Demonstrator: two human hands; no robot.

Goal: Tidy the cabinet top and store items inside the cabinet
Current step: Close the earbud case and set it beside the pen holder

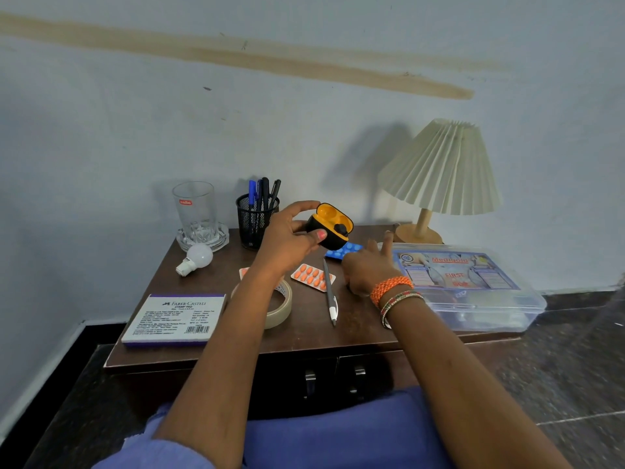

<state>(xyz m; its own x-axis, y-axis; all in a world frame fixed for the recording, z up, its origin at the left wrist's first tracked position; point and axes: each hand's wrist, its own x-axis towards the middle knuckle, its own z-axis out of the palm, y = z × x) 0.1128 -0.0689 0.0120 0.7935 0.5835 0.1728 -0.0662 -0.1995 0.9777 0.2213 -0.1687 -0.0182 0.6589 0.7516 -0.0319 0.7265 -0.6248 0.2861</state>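
Nearest the front edge of the dark wooden cabinet top [304, 336] lies a white and purple stamp pad box [174, 319], at the front left corner. Just beside it sits a beige roll of masking tape [282, 304], partly hidden under the left forearm. A grey and white pen [329, 292] lies near the middle, with an orange blister strip of tablets [313, 277] touching it. Below, the two cabinet doors with metal handles [334, 380] look closed, so nothing seems stored yet.

Along the right edge a clear plastic first aid box [473, 289] overhangs the corner. The right hand [367, 269], fingers loosely spread and gripping nothing, reaches down near a blue blister strip [343, 249], probably to gather loose medicine; what lies beneath its palm is hidden.

The left hand [291, 236] holds a black and orange earbud case [331, 226] lifted above the middle, fingers curled round it, lid open, likely for checking its contents. One dark earbud shows; the other socket is hard to make out.

Along the back edge stand a white bulb [196, 258], a clear drinking glass [196, 211] on a glass dish, a black mesh pen holder [255, 218] and a pleated cream lamp [439, 174].
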